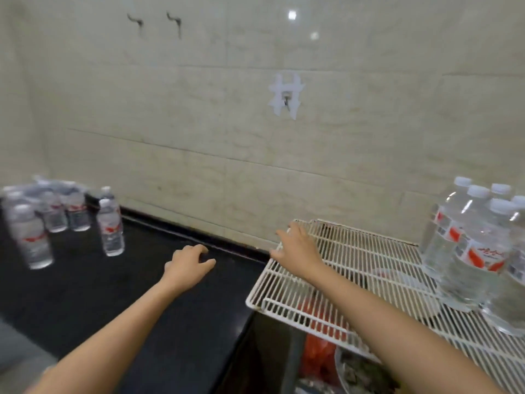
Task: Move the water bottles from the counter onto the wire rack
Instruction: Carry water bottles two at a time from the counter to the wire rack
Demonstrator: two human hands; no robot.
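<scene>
Several water bottles [76,211] stand upright in a blurred cluster at the counter's [113,294] far left. One bottle [110,228] stands apart, nearest the hands. I count about five more bottles [468,251] packed together on the right side of the wire rack [355,251].

Left hand [189,263]: over the dark counter near its back edge, fingers loosely curled, holding nothing.

Right hand [295,245]: fingers spread and fairly straight at the rack's far-left corner, empty. I cannot tell whether it touches the wires.

Something red [318,356] shows beneath the rack. Tiled wall behind, with a small hook [287,100].
</scene>
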